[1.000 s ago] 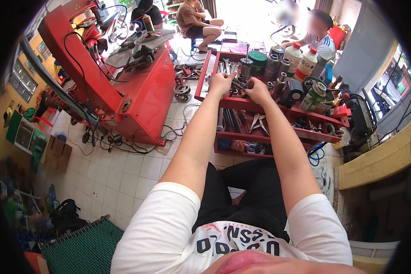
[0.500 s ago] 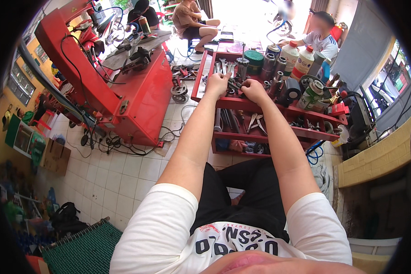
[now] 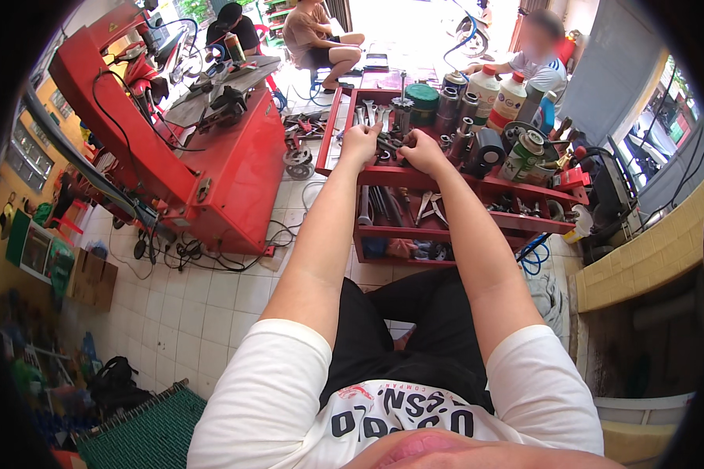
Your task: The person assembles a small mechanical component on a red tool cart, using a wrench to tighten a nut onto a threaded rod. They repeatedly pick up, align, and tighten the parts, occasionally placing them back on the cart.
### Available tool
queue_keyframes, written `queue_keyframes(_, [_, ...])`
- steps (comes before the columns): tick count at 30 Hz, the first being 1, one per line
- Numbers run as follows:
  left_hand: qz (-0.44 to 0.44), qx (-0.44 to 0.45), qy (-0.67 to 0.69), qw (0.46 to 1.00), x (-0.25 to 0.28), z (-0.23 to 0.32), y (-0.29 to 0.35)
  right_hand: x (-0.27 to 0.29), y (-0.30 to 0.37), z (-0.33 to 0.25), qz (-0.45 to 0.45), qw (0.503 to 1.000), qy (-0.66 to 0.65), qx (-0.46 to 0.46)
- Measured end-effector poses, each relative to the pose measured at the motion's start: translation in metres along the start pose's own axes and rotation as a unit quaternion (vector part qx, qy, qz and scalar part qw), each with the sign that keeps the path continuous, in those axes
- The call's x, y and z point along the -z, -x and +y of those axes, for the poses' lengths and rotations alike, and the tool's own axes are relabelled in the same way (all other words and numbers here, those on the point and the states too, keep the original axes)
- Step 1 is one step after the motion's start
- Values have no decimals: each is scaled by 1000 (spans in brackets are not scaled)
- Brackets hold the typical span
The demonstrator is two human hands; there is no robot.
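Observation:
My left hand (image 3: 359, 144) is over the left part of the red tool cart's top tray (image 3: 332, 160), its fingers curled beside several silver wrenches (image 3: 370, 113). Whatever it grips is hidden. My right hand (image 3: 423, 151) reaches into the same tray, fingers bent and pinched together among dark metal tool pieces (image 3: 389, 142). What lies between those fingertips is too small to make out. Just beyond both hands stands an upright metal tool with a thin shaft (image 3: 402, 112). A green round tub (image 3: 422, 102) sits behind it.
Dark sockets (image 3: 461, 139), white bottles with red caps (image 3: 508, 98) and a spray can (image 3: 524, 154) crowd the tray's right side. Pliers (image 3: 430, 207) lie on the lower shelf. At left stands a red machine (image 3: 235, 180), with cables (image 3: 203, 254) on the floor. A person (image 3: 540, 59) sits behind the cart.
The whole view has shifted slightly, so the scene sits a little farther left. Both hands stay over the same part of the tray, with slight finger movement.

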State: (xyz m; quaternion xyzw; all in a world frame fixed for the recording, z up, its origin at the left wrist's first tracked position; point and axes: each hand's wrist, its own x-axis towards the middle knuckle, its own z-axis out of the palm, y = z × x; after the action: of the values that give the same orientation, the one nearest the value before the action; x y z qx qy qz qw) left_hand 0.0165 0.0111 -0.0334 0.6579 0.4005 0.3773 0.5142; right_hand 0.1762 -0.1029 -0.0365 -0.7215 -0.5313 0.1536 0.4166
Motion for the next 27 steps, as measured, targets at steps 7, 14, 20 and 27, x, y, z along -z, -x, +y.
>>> queue_keyframes(7, [-11, -2, 16, 1000, 0, 6, 5, 2, -3, 1, -14, 1000, 4, -9])
queue_keyframes(14, [-14, -3, 13, 1000, -2, 7, 3, 4, -13, 7, -42, 999, 16, -1])
queue_keyframes(20, [-33, 9, 41, 999, -8, 8, 4, -4, -14, 21, 44, 997, -59, -25])
queue_keyframes(27, [-10, -8, 9, 1000, 2, -12, -9, -7, -7, 2, -8, 999, -32, -10])
